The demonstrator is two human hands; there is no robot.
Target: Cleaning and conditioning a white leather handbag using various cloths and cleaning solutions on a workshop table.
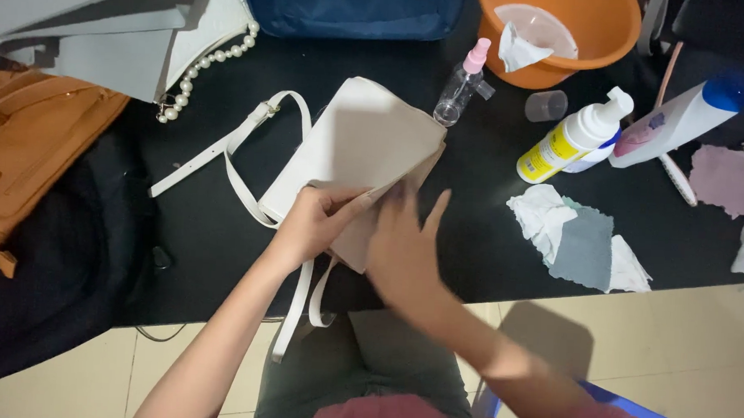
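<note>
A white leather handbag with a long white strap lies on the black table in front of me. My left hand grips the bag's near edge between thumb and fingers. Just to its right, my right hand lies flat on the bag's near corner, fingers spread and blurred by motion. A beige flap or cloth shows under both hands; I cannot tell which.
A clear spray bottle with a pink cap, an orange basin, a small clear cup, two white pump bottles and crumpled cloths lie right. A tan bag, grey bag with pearl handle and blue bag sit left and behind.
</note>
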